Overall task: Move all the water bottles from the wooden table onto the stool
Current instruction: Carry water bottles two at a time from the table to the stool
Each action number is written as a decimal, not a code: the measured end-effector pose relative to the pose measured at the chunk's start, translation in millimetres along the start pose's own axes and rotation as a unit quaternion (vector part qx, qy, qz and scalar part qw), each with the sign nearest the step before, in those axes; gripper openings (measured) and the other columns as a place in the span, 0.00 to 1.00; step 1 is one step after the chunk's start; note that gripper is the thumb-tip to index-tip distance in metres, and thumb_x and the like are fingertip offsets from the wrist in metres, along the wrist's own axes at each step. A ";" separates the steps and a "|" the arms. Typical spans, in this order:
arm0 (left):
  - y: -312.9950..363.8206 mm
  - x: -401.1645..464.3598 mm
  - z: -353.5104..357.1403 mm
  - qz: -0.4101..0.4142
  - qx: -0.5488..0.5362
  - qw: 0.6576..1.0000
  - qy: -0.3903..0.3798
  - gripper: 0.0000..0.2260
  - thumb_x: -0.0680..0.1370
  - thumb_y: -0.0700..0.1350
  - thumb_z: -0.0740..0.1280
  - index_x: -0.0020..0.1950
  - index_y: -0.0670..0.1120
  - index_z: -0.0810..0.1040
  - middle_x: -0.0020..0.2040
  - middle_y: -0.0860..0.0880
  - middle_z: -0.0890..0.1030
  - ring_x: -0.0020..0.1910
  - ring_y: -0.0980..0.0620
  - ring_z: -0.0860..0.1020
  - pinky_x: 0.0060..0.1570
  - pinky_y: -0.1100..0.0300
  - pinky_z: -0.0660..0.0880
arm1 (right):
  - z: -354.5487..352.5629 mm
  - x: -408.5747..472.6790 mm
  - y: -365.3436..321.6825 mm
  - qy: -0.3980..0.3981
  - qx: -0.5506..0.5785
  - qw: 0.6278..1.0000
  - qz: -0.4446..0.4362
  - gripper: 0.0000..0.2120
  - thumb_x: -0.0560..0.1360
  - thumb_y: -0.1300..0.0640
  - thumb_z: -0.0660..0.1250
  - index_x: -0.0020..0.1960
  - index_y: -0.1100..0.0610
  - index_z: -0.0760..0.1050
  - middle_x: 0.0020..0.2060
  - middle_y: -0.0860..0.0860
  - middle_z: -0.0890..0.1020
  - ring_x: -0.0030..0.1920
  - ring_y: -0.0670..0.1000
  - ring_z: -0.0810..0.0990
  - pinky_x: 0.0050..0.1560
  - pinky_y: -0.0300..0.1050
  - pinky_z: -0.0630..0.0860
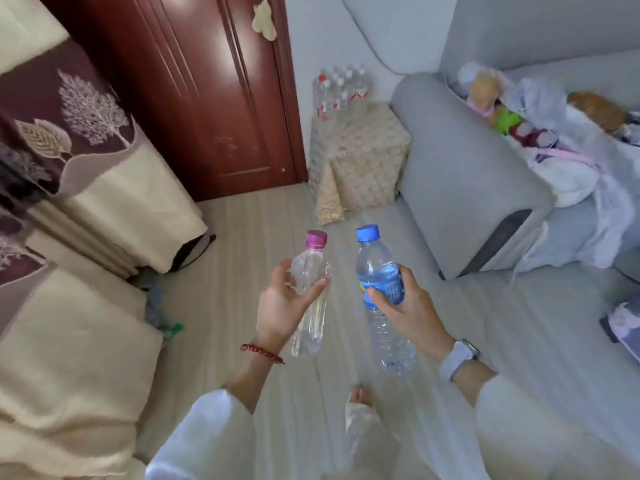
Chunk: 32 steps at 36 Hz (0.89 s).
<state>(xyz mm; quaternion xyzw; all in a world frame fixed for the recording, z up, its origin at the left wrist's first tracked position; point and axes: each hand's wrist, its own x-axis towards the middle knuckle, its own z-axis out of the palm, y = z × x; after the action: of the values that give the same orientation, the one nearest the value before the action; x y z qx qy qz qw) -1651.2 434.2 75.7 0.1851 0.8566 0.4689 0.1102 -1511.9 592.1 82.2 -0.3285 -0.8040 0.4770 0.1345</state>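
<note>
My left hand (282,306) grips a clear water bottle with a pink cap (309,271) around its middle. My right hand (407,308) holds a clear bottle with a blue cap and blue label (379,271). Both bottles are upright and slightly tilted, held above the floor in the middle of the view. Farther ahead stands a stool draped in a patterned cream cloth (360,157), beside the sofa arm. A shrink-wrapped pack of several small bottles with red labels (341,90) sits on the stool's far left part. No wooden table is in view.
A dark red wooden door (194,81) is behind the stool on the left. A grey sofa (464,161) with toys and clothes runs along the right. Cushioned seats with cream and maroon covers (86,188) line the left. Pale wooden floor lies between them, with my foot (360,398) below.
</note>
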 end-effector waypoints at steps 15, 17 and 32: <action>65.7 333.1 102.2 0.009 -0.012 1.000 -0.022 0.27 0.65 0.59 0.73 0.59 0.49 0.71 0.46 0.51 0.80 0.40 0.54 0.79 0.42 0.56 0.77 | -35.1 343.6 1.6 0.020 -0.002 1.000 0.013 0.20 0.68 0.44 0.70 0.55 0.43 0.65 0.44 0.41 0.79 0.45 0.47 0.79 0.46 0.44 0.75; 67.4 382.9 116.2 0.008 -0.013 1.000 -0.021 0.27 0.65 0.59 0.73 0.59 0.49 0.71 0.45 0.52 0.79 0.40 0.55 0.78 0.42 0.57 0.77 | -33.4 396.0 0.2 0.023 -0.004 1.000 0.011 0.19 0.68 0.43 0.69 0.53 0.40 0.63 0.42 0.39 0.78 0.43 0.44 0.79 0.43 0.40 0.73; 127.0 704.0 220.6 0.032 -0.024 0.994 -0.099 0.30 0.67 0.49 0.75 0.64 0.48 0.64 0.54 0.49 0.76 0.47 0.50 0.76 0.45 0.61 0.70 | -54.9 731.1 -22.2 0.012 0.040 0.998 0.054 0.26 0.67 0.54 0.73 0.56 0.47 0.59 0.45 0.39 0.74 0.40 0.30 0.76 0.37 0.24 0.70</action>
<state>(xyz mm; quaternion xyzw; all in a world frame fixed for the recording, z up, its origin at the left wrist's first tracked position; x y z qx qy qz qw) -2182.7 961.0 54.0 0.2551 0.8234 0.4723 0.1841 -2038.5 1102.1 58.1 -0.3712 -0.7637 0.5115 0.1317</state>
